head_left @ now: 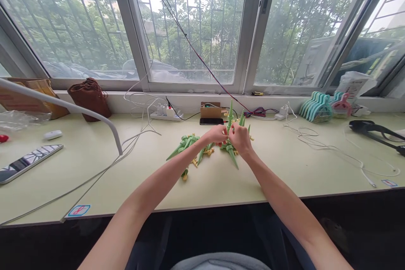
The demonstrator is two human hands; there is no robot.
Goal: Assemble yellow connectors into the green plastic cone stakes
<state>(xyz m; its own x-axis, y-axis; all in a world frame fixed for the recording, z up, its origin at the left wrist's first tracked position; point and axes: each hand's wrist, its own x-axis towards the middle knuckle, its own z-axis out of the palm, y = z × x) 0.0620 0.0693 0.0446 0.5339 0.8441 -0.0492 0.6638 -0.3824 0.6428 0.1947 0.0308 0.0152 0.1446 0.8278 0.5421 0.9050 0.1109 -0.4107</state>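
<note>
Over the middle of the table my left hand (218,133) and my right hand (239,137) are close together, fingers closed in a pinch. Between them a green pointed piece (230,116) stands up, tip upward; the fingers hide its lower part. More green spikes rise behind my right hand, and another green spike (233,159) points toward me just below the hands. To the left, partly behind my left forearm, lies a pile of green pointed pieces (183,145) with yellow ends (209,152). Their exact kind is unclear.
Behind my hands are a small cardboard box (211,112) and a black phone (211,121). White cables and a curved grey tube (107,122) cross the left side. On the right lie teal hangers (316,107), a loose white cable (335,149) and a black headset-like object (373,128).
</note>
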